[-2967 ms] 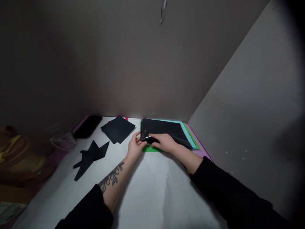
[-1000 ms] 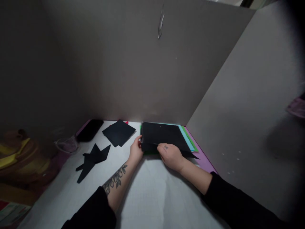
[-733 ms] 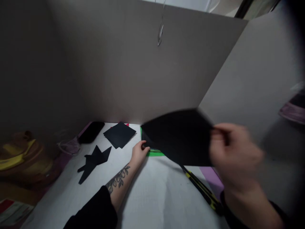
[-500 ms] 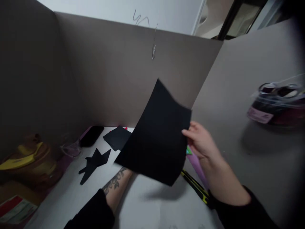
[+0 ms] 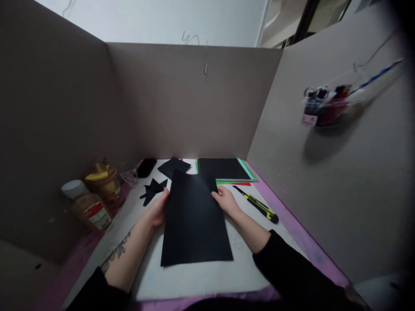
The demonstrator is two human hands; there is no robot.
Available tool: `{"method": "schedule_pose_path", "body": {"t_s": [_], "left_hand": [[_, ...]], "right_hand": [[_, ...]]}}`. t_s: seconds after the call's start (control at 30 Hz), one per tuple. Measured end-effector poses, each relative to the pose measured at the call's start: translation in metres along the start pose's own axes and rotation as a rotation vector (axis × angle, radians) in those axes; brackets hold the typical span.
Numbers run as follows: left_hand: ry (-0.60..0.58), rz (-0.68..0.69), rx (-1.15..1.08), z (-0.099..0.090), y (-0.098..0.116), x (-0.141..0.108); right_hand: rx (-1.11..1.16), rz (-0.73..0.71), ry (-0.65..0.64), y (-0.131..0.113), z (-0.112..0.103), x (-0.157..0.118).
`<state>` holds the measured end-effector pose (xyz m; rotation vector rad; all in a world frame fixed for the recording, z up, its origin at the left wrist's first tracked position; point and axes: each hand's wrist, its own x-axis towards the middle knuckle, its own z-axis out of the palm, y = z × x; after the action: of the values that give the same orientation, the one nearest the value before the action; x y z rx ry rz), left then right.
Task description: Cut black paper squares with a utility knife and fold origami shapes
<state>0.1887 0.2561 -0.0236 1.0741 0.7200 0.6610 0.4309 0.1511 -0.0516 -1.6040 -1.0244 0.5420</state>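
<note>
Head view: my left hand [image 5: 157, 211] and right hand [image 5: 226, 201] pinch the rectangular black paper sheet [image 5: 196, 220] by opposite long edges. It is between them, long axis pointing away from me, neither hand nearer

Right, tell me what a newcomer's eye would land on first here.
Probably the big black sheet, held between the left hand and the right hand over the pale tabletop. Next, likely the black-and-yellow cutter lying to its right, then the spiky black paper shape to its left.
</note>
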Motion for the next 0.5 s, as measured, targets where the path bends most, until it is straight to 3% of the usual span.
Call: {"method": "schedule_pose_path", "body": {"t_s": [0.1, 0.27, 0.37, 0.43, 0.5], "left_hand": [[-0.172, -0.142, -0.011, -0.006, -0.003, -0.013], [-0.086, -0.046, 0.117, -0.016, -0.023, -0.021], [-0.097, -0.006, 0.146, -0.02, -0.024, -0.019], [-0.103, -0.007, 0.094, -0.021, -0.019, -0.02], [-0.077, 0.002, 0.005, -0.022, -0.013, -0.022]], "right_hand": [[0.064, 0.04, -0.007, -0.005, 0.004, -0.017], [0.409, 0.164, -0.109, -0.003, 0.01, -0.026], [0.419, 0.236, -0.024, 0.003, -0.001, -0.016], [0.292, 0.168, 0.047, 0.005, -0.014, -0.013], [0.051, -0.046, 0.072, 0.004, -0.026, -0.017]]}}
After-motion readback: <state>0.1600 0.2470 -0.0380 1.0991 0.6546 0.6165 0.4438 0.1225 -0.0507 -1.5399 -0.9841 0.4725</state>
